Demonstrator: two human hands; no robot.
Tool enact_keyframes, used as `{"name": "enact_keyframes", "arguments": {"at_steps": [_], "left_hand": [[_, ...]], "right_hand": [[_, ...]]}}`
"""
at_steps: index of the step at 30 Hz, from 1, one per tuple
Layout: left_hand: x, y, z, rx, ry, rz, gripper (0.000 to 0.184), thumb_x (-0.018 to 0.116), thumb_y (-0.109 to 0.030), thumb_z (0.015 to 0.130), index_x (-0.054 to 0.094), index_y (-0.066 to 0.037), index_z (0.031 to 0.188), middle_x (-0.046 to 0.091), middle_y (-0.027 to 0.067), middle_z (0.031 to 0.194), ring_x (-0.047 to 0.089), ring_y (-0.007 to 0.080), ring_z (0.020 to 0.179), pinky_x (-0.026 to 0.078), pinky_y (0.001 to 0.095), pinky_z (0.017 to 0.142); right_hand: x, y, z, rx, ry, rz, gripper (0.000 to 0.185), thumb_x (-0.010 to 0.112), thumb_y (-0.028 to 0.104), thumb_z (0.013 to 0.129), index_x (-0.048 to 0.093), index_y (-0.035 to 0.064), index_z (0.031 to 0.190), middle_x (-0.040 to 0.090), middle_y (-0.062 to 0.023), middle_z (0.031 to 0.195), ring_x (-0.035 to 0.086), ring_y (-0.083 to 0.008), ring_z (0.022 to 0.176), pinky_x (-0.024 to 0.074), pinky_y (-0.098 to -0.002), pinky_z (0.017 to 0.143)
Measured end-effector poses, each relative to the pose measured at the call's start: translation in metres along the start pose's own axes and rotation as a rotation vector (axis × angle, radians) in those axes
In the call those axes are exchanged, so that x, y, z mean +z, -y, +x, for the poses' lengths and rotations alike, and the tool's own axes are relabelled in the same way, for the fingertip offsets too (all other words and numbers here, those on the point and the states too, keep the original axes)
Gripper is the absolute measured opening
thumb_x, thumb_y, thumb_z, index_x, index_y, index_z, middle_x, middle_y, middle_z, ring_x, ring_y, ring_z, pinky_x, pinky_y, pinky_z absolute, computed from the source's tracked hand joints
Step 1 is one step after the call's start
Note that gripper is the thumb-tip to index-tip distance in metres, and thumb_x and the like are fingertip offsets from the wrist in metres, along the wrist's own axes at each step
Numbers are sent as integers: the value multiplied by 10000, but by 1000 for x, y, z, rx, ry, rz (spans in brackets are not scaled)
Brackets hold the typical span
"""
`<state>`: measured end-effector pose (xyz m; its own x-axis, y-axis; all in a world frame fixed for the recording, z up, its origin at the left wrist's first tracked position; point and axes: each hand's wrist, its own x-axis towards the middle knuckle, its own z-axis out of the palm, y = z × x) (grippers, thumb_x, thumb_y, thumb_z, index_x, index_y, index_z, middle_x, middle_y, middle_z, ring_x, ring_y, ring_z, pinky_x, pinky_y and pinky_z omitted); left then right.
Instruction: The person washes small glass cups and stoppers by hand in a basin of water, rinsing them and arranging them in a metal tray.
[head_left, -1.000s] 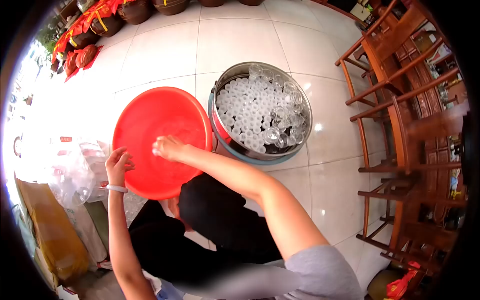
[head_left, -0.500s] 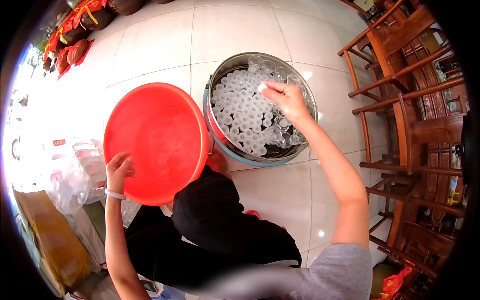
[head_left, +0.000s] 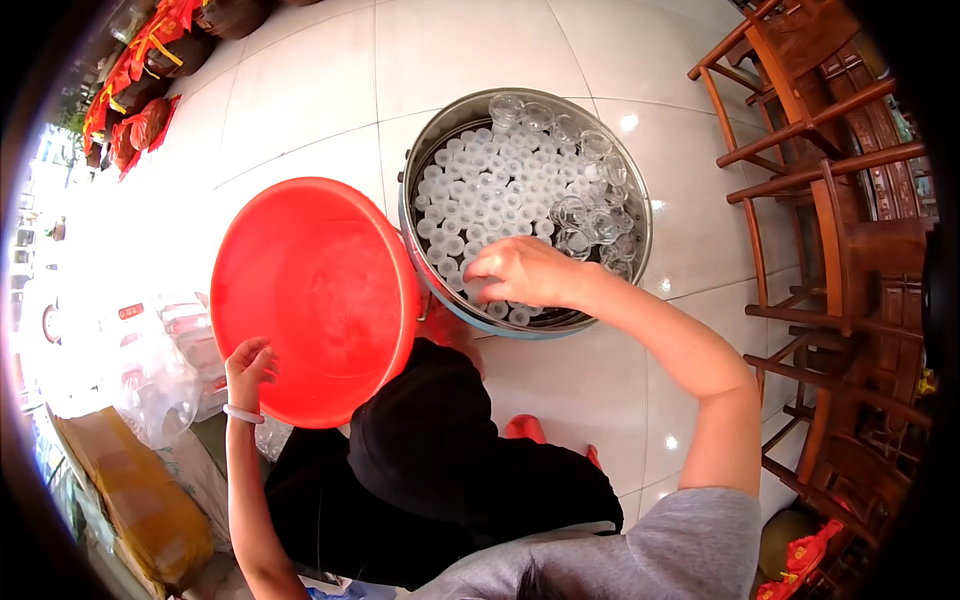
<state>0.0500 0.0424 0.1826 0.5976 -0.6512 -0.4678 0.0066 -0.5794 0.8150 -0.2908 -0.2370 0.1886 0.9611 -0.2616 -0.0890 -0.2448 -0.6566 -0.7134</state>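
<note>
A large red basin (head_left: 315,290) stands on the tiled floor, left of a round metal pot (head_left: 640,185). Many small frosted cups (head_left: 485,190) stand close together inside the pot, with several clear glasses (head_left: 590,222) heaped along its right side. Over the pot's near left part is my right hand (head_left: 530,272), its fingers bent down at the small cups; its fingertips are partly hidden, so its grip cannot be made out. My left hand (head_left: 250,368) hovers at the basin's lower left rim, fingers loosely curled and apart, holding nothing.
Wooden chairs (head_left: 830,230) line the right side. Dark jars with red cloth (head_left: 140,125) stand at the upper left. Plastic-wrapped packs (head_left: 165,375) and a brown taped box (head_left: 140,490) lie at the lower left. My legs in black (head_left: 430,460) are below the basin and pot.
My right hand has moved from over the basin to the pot's upper right part, then down to its near left part. My left hand has stayed by the basin rim. The view has shifted slightly.
</note>
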Motion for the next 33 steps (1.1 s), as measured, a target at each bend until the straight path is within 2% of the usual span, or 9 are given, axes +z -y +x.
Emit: {"name": "enact_keyframes", "arguments": {"at_steps": [3, 4, 7, 10, 17, 22, 26, 28, 33], "left_hand": [[1, 0, 1, -21, -2, 8, 223, 559, -97, 826, 551, 36, 1005, 600, 80, 748, 556, 115, 562, 429, 203, 451], [1, 2, 1, -25, -2, 13, 223, 559, -97, 826, 551, 36, 1005, 600, 80, 748, 556, 115, 562, 429, 203, 451], [1, 6, 3, -44, 7, 29, 222, 556, -95, 827, 551, 38, 1004, 601, 81, 749, 558, 116, 564, 429, 204, 452], [3, 4, 3, -50, 11, 45, 219, 553, -92, 828, 552, 39, 1002, 603, 84, 751, 561, 117, 567, 430, 205, 452], [8, -1, 3, -42, 29, 54, 210, 547, -81, 830, 556, 36, 1004, 603, 92, 752, 564, 119, 571, 434, 208, 454], [8, 1, 3, -25, 47, 46, 210, 552, -77, 827, 557, 36, 1005, 602, 93, 749, 566, 119, 572, 435, 208, 455], [6, 1, 1, -37, 48, 51, 212, 555, -80, 827, 558, 36, 1005, 604, 92, 748, 565, 119, 569, 435, 207, 457], [7, -1, 0, -43, 45, 59, 213, 557, -83, 827, 558, 36, 1004, 604, 92, 748, 565, 119, 569, 435, 207, 457], [4, 0, -2, -38, 39, 48, 217, 565, -96, 826, 562, 36, 999, 606, 92, 747, 567, 120, 569, 433, 207, 457]], "right_hand": [[6, -1, 7, -67, -54, -125, 224, 639, 188, 691, 617, 49, 866, 570, -116, 750, 569, -303, 761, 454, -401, 655], [12, -4, 11, -132, -147, -197, 206, 631, 169, 692, 610, 55, 862, 540, -112, 737, 567, -292, 739, 455, -403, 615], [20, -6, 22, -124, -218, -261, 211, 631, 150, 685, 611, 51, 871, 527, -127, 740, 570, -293, 738, 460, -397, 575], [27, -7, 32, -120, -120, -339, 191, 592, 122, 709, 609, 42, 881, 507, -148, 737, 567, -307, 718, 459, -401, 542], [40, -13, 44, -98, -287, -252, 185, 507, 97, 758, 601, 26, 899, 499, -170, 758, 559, -330, 690, 456, -419, 547], [31, -10, 44, -168, -281, -298, 227, 551, 85, 726, 598, 31, 941, 504, -160, 766, 557, -326, 697, 454, -414, 552], [30, -9, 41, -123, -232, -281, 253, 576, 78, 707, 600, 36, 955, 508, -150, 773, 561, -313, 703, 457, -411, 552], [36, -11, 44, -128, -326, -326, 265, 589, 81, 700, 601, 43, 962, 510, -139, 776, 567, -301, 710, 463, -404, 556], [32, -14, 46, -108, -318, -334, 270, 616, 109, 702, 601, 54, 966, 506, -117, 763, 569, -292, 713, 472, -391, 573]]}}
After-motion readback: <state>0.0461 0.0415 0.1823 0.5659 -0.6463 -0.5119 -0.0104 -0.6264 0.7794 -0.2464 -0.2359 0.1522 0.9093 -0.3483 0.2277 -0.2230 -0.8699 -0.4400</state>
